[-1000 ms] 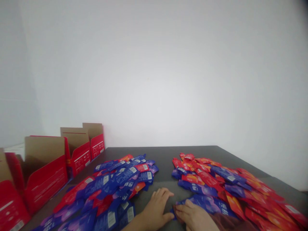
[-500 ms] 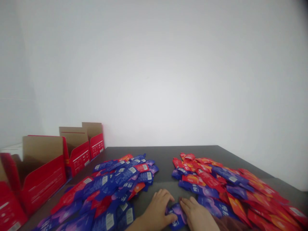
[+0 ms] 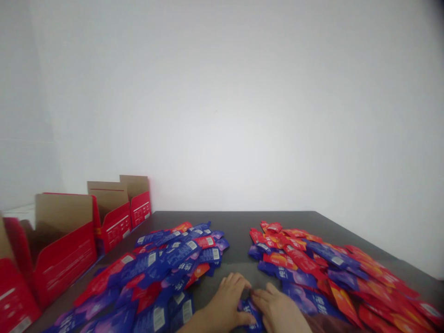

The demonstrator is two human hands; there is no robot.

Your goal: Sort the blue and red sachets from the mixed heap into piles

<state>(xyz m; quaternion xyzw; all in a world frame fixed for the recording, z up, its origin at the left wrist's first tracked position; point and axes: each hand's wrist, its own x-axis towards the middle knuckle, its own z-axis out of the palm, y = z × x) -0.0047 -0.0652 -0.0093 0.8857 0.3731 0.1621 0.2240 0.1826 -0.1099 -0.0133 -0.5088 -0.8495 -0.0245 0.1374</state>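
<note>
My left hand (image 3: 225,303) and my right hand (image 3: 279,310) meet at the near edge of the dark table (image 3: 236,222), both closed around a blue packet (image 3: 247,310) that lies between them. Only a small part of the packet shows between the fingers. A heap of blue and red packets (image 3: 166,268) spreads to the left of my hands. Another heap, mostly red with some blue (image 3: 319,268), spreads to the right.
Several open red cardboard boxes (image 3: 65,245) stand in a row along the table's left edge. A white wall rises behind the table. A strip of bare table runs between the two heaps.
My right hand drew a blue packet out of the right heap to the gap between the heaps. Both hands have closed in on it and now touch over it.
</note>
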